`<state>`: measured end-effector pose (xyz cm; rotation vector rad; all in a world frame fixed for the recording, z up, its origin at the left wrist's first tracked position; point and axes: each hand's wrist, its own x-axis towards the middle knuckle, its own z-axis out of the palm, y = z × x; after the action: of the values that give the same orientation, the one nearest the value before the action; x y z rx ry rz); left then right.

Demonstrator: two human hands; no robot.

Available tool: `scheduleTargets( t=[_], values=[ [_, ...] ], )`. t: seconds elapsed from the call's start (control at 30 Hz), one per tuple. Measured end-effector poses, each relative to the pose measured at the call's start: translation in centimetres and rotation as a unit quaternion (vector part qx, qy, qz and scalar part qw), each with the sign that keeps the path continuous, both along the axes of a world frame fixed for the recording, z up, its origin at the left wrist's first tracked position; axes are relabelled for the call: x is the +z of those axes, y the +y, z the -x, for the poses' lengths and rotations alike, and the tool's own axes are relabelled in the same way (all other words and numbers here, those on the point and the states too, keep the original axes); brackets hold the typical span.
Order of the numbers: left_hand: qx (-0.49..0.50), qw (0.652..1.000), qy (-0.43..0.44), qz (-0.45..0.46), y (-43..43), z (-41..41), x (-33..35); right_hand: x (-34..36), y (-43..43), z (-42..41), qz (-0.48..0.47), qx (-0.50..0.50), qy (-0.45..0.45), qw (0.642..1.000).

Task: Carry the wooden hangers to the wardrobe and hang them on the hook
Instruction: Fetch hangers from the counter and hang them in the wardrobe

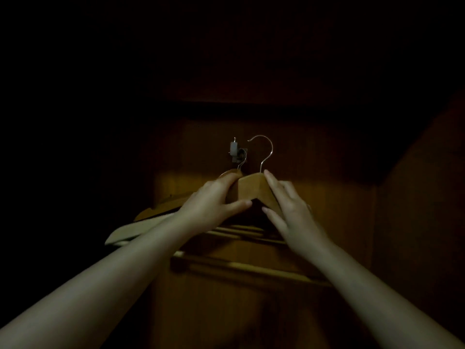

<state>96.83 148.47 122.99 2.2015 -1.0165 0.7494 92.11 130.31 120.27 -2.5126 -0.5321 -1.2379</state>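
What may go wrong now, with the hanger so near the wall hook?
1. The front hanger, held by the left hand and right hand, has its wire hook beside the wall hook, not on it. In this dark it may miss and fall.
2. The left hand lies against the hung hanger; a push may knock that one off.

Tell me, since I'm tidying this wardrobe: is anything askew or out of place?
The front hanger, gripped by the left hand and right hand, is not hung: its wire hook stands free, right of the wall hook.
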Motion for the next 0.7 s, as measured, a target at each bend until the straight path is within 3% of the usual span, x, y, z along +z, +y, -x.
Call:
scheduleTargets(
  t=[0.1, 0.17, 0.57, 0.7],
  values=[
    [0.150, 0.972, -0.149, -0.105, -0.5, -1.7, 0.8, 1.0, -0.2, -1.8, -0.020, -0.007, 0.012, 1.000],
    [0.196, 0.958, -0.177, -0.112, -0.8, -3.2, 1.3, 1.9, 0.0, -3.2, -0.032, -0.010, 0.021, 0.999],
    [0.222, 0.969, 0.001, -0.108, -0.4, -9.5, 1.3, 4.2, 1.9, -9.5, -0.038, -0.026, 0.117, 0.992],
    [0.229, 0.968, -0.001, -0.098, -0.3, -10.3, -0.3, 2.6, 2.1, -9.9, -0.016, -0.053, 0.120, 0.991]
  ],
)
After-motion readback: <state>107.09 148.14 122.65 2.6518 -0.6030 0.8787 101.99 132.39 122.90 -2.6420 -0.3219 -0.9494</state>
